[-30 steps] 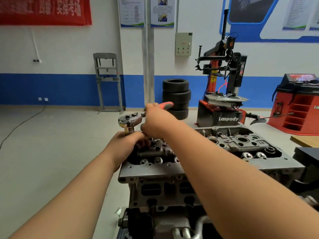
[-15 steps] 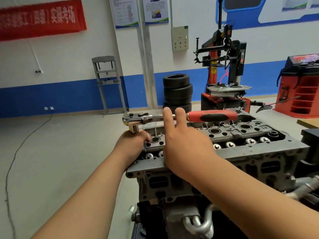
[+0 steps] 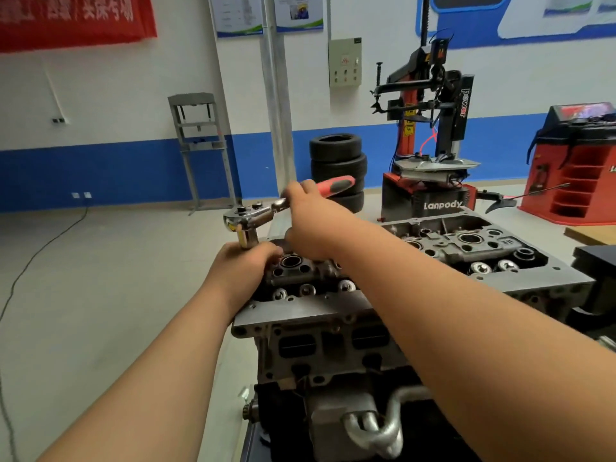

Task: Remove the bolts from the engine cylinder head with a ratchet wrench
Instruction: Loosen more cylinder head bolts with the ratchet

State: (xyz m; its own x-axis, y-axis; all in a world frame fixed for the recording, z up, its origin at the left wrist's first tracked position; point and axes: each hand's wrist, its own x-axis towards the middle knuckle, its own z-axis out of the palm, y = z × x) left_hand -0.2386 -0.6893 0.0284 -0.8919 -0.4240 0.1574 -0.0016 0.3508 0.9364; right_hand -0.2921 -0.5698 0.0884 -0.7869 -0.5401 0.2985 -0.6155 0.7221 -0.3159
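The grey engine cylinder head point(image 3: 310, 311) sits in front of me on its engine block. A ratchet wrench point(image 3: 253, 216) with a chrome head and a red and black handle stands on a socket at the head's far left corner. My left hand point(image 3: 246, 265) is curled around the socket and extension under the ratchet head. My right hand point(image 3: 310, 211) grips the wrench shaft just before the red handle, which points away to the right. The bolt under the socket is hidden by my left hand.
A stack of tyres point(image 3: 338, 161) and a black and red tyre changer point(image 3: 430, 145) stand behind the engine. A red cabinet point(image 3: 573, 168) is at the right, a grey press frame point(image 3: 200, 148) by the blue-striped wall. A cable point(image 3: 43, 248) runs across the floor on the left.
Half a second ago my right hand lay open against the shaft with the handle pointing right; now it grips the shaft, and the handle has swung away from me. My left hand stayed on the socket.
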